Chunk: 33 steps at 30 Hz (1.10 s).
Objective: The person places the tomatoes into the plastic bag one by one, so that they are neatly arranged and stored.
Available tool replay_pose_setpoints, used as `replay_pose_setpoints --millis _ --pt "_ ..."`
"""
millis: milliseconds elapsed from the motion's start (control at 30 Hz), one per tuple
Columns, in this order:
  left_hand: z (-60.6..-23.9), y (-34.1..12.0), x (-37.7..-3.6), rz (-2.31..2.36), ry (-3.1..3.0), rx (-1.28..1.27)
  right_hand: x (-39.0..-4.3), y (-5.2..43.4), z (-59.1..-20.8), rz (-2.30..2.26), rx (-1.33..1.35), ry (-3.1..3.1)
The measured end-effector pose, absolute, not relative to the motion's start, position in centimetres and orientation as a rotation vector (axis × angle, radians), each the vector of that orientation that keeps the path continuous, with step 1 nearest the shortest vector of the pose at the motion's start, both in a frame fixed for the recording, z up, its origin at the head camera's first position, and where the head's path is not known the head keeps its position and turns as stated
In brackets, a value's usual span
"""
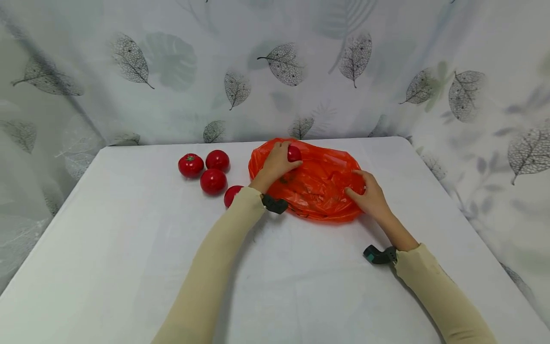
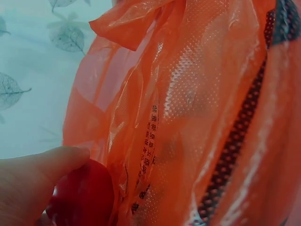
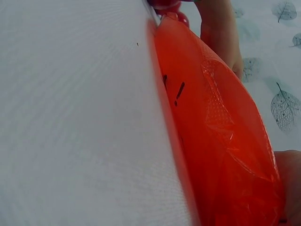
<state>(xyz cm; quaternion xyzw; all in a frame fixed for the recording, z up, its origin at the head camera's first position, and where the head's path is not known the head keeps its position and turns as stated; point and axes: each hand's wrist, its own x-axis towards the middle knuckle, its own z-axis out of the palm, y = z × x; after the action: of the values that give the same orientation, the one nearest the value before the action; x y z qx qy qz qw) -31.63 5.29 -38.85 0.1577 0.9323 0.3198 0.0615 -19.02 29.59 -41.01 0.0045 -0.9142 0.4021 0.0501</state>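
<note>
A red tomato (image 1: 294, 154) is in my left hand (image 1: 275, 165), over the left part of an orange-red plastic bag (image 1: 318, 165). In the left wrist view the thumb lies against the tomato (image 2: 82, 195), right beside the bag's thin, printed plastic (image 2: 188, 117). My right hand (image 1: 373, 197) grips the bag's right side, thumb and fingers apart around the plastic. The bag lies spread and crumpled, its opening facing up. Several more tomatoes (image 1: 213, 182) sit left of the bag; one tomato (image 1: 232, 195) is partly hidden by my left forearm.
All of this stands on a white-covered table (image 1: 129, 248). Behind it hangs a pale curtain (image 1: 185, 105) printed with leaves. A dark wrist device (image 1: 275, 204) sits on my left wrist, another dark device (image 1: 378, 254) on the right.
</note>
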Motion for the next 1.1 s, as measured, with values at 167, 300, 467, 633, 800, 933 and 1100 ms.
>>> replay_pose_setpoints --millis 167,300,467,633,800,933,1100 --pt "-39.3 5.1 -31.3 0.894 2.829 0.475 -18.9 29.6 -41.7 1.226 0.014 -2.825" --pt "-39.2 5.0 -31.2 0.804 2.862 0.514 -18.8 29.4 -41.8 1.228 0.009 -2.828" --pt "-38.5 5.0 -31.2 0.747 2.882 0.559 -18.7 29.3 -41.8 1.233 -0.002 -2.829" --pt "-37.6 5.3 -30.9 0.742 2.867 0.574 -18.6 29.8 -41.7 1.214 -0.013 -2.836" --pt "-36.1 5.9 -30.4 0.76 2.884 0.619 -18.8 30.1 -41.2 1.194 0.007 -2.83" --pt "-35.2 5.9 -29.8 0.772 2.893 0.664 -19.0 30.1 -41.0 1.186 0.017 -2.835" --pt "-34.0 5.2 -28.9 0.738 2.934 0.731 -19.2 29.9 -40.8 1.184 0.037 -2.827"
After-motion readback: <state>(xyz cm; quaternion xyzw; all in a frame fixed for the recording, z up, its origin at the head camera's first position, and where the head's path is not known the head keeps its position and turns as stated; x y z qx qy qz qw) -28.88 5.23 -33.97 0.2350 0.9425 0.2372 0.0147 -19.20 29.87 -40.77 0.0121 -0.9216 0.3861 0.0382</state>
